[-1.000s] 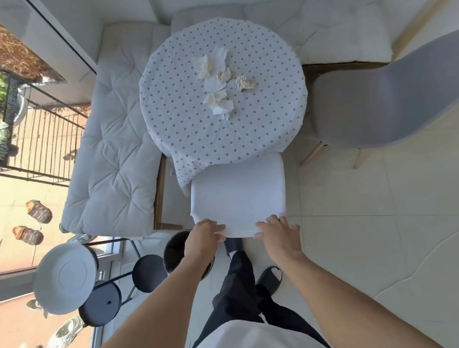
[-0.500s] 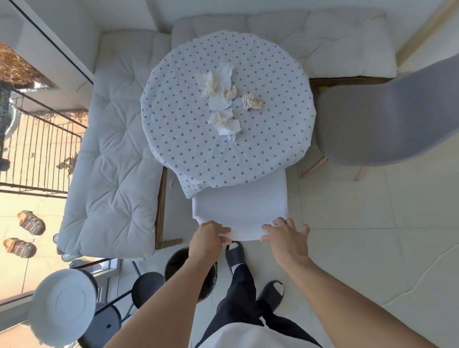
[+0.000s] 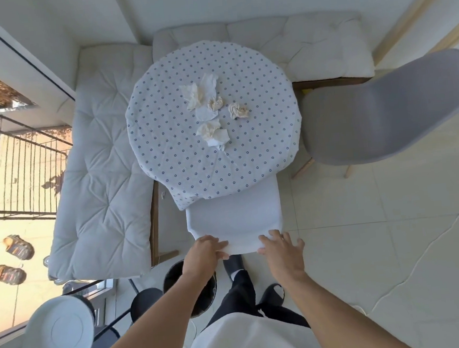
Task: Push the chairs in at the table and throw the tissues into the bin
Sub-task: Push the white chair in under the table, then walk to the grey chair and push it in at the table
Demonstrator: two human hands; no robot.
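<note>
A white chair (image 3: 233,218) stands at the near side of the round table (image 3: 164,140), its seat partly under the dotted cloth. My left hand (image 3: 203,252) grips the top edge of the chair back. My right hand (image 3: 282,248) rests on that edge with its fingers spread. Several crumpled tissues (image 3: 210,111) lie in the middle of the table. A grey chair (image 3: 378,113) stands at the right, pulled away from the table. A dark round bin (image 3: 176,278) sits on the floor below my left forearm, partly hidden by it.
White cushioned benches (image 3: 97,171) wrap the table's left and far sides. A black tiered stand with a white plate (image 3: 60,331) stands at the lower left. Glass doors and a railing are on the left. Open tiled floor (image 3: 381,243) lies to the right.
The white chair has slid further under the table, with both hands on its back. My right hand's fingers have loosened and spread.
</note>
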